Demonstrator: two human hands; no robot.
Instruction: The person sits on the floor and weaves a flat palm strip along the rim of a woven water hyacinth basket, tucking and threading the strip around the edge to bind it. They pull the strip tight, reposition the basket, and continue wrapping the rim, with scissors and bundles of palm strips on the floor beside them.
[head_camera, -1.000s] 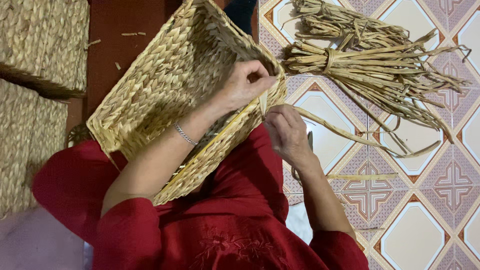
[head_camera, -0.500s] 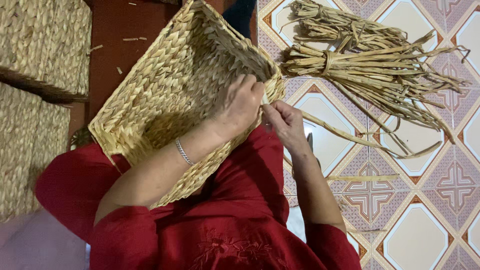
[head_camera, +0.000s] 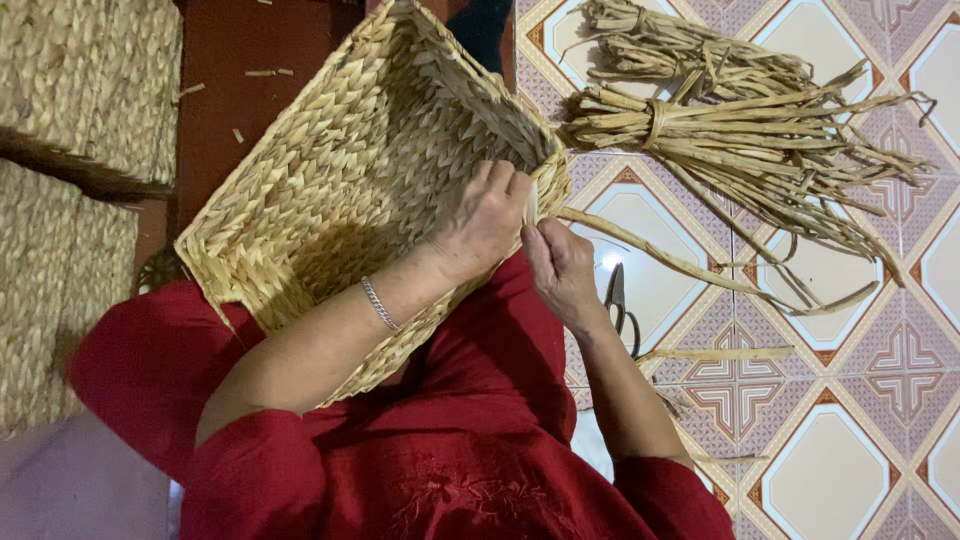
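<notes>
The woven basket (head_camera: 340, 190) lies tilted across the red-clad lap, its rim corner pointing at the tiled floor (head_camera: 870, 440). The left hand (head_camera: 485, 220) curls over that rim; the right hand (head_camera: 562, 268) pinches a loose straw strand (head_camera: 700, 268) right at the edge. Scissors (head_camera: 618, 300) lie just beside the right wrist. The tied straw bundle (head_camera: 740, 120) crowds the floor beyond, and stacked woven pieces (head_camera: 80, 90) close the other side.
</notes>
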